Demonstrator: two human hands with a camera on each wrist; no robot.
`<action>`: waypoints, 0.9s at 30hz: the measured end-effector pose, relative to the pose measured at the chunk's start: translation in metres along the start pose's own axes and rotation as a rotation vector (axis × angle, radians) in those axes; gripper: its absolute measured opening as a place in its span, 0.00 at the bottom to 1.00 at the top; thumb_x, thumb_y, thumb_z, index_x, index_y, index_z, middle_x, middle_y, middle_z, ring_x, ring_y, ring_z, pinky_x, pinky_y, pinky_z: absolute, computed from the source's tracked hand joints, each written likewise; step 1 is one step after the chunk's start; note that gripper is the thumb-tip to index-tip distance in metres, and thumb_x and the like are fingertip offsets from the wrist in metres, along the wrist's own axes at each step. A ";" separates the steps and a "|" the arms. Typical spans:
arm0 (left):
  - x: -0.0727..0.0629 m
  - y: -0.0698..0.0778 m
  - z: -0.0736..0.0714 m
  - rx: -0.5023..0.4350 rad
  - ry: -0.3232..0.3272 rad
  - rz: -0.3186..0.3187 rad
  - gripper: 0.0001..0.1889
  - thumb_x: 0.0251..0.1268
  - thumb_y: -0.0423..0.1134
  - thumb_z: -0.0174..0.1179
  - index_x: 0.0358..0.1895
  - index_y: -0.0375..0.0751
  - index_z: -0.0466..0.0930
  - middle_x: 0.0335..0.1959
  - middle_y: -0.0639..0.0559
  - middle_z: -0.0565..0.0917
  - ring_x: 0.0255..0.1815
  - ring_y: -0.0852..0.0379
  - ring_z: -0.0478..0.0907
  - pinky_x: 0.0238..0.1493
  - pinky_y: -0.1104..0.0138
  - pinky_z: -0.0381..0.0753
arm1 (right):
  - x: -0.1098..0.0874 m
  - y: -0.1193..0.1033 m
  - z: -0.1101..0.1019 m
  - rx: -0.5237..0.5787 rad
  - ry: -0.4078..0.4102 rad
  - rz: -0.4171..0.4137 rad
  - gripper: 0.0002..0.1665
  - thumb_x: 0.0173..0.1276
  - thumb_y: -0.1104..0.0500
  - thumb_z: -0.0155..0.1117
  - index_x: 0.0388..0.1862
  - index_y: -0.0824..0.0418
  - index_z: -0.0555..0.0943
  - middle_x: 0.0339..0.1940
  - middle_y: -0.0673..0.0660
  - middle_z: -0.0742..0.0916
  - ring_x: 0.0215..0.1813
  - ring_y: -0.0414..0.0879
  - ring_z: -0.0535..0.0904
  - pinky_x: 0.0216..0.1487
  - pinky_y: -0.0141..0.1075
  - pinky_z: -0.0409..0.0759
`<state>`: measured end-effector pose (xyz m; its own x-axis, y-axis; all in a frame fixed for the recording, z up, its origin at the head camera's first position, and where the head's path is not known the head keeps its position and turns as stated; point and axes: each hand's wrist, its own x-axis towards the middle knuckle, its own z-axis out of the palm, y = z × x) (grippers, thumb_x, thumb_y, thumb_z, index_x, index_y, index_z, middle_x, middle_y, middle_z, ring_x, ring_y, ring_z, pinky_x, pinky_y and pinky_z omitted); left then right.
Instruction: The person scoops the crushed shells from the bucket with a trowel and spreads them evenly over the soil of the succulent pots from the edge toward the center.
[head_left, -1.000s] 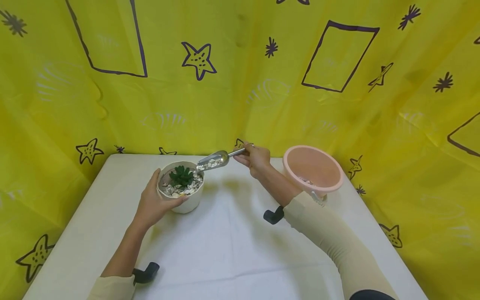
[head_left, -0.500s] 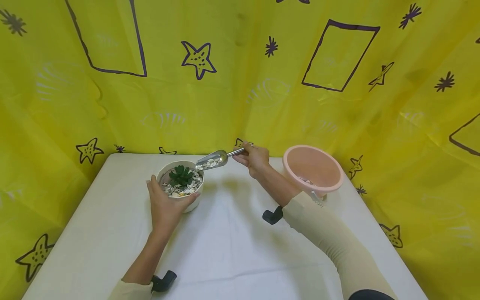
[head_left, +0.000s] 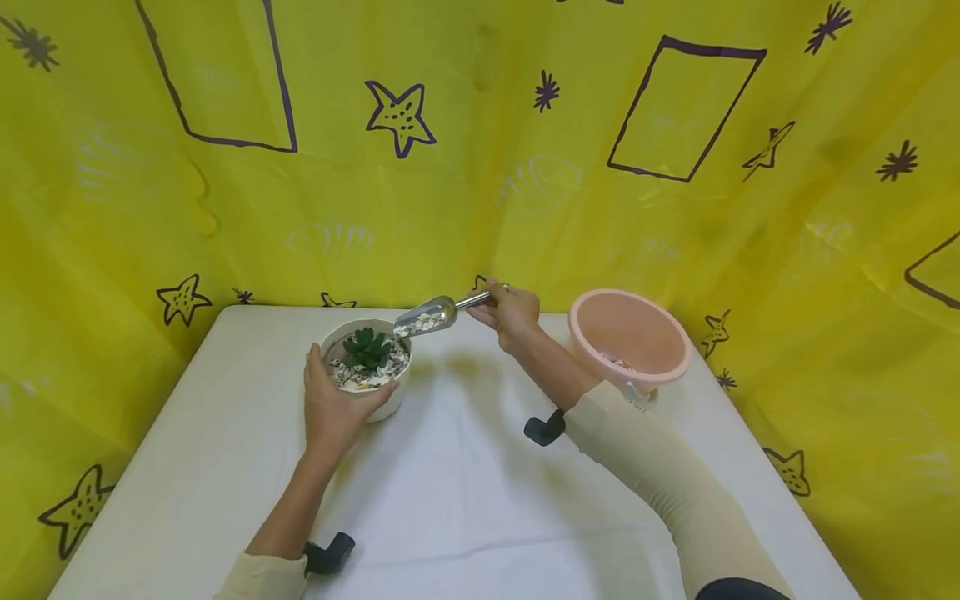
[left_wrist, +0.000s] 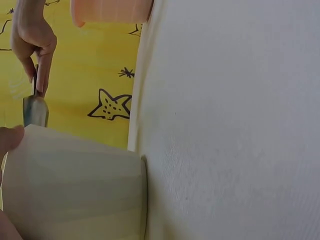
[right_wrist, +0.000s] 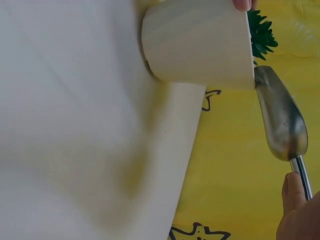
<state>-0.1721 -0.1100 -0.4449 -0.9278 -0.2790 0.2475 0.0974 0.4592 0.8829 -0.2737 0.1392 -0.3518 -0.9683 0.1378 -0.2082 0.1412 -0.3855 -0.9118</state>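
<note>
A white plant pot (right_wrist: 195,42) stands on the table at the left in the head view. In it are a green succulent (head_left: 366,347) and white-and-grey pebbles (head_left: 390,367), mostly on its right and front side. My left hand (head_left: 333,412) grips the pot, fingers round its left side and thumb along the front rim. My right hand (head_left: 513,315) holds a metal scoop (right_wrist: 284,117) by its handle. White pebbles (head_left: 423,323) lie in the scoop, whose tip is at the pot's right rim, tilted down a little towards it.
A pink basin (head_left: 630,333) stands at the right, beyond my right forearm, with some pebbles (head_left: 617,362) at its bottom. The white-covered table (head_left: 465,492) reaches back to a yellow patterned curtain (head_left: 480,167) behind and at both sides.
My left hand has shifted its hold on the pot, with the wrist and forearm swinging right. The scoop and my right hand have hardly moved; pebbles are still in the scoop.
</note>
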 end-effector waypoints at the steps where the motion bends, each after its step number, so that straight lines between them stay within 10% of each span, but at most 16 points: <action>1: 0.000 0.000 -0.001 0.000 -0.012 -0.001 0.68 0.46 0.44 0.86 0.84 0.31 0.43 0.79 0.28 0.58 0.78 0.31 0.58 0.76 0.37 0.61 | 0.000 0.000 0.000 0.001 0.000 0.000 0.16 0.84 0.60 0.57 0.53 0.75 0.80 0.45 0.69 0.87 0.33 0.47 0.91 0.43 0.38 0.89; 27: 0.020 -0.015 -0.023 0.067 -0.238 0.074 0.66 0.51 0.47 0.82 0.84 0.30 0.42 0.80 0.26 0.57 0.78 0.27 0.57 0.73 0.33 0.63 | -0.001 -0.007 -0.004 -0.047 -0.008 -0.012 0.22 0.84 0.60 0.57 0.60 0.80 0.77 0.52 0.74 0.87 0.33 0.46 0.91 0.43 0.38 0.89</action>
<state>-0.1837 -0.1415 -0.4445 -0.9784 -0.0399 0.2028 0.1517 0.5280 0.8356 -0.2732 0.1456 -0.3468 -0.9716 0.1346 -0.1949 0.1394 -0.3402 -0.9300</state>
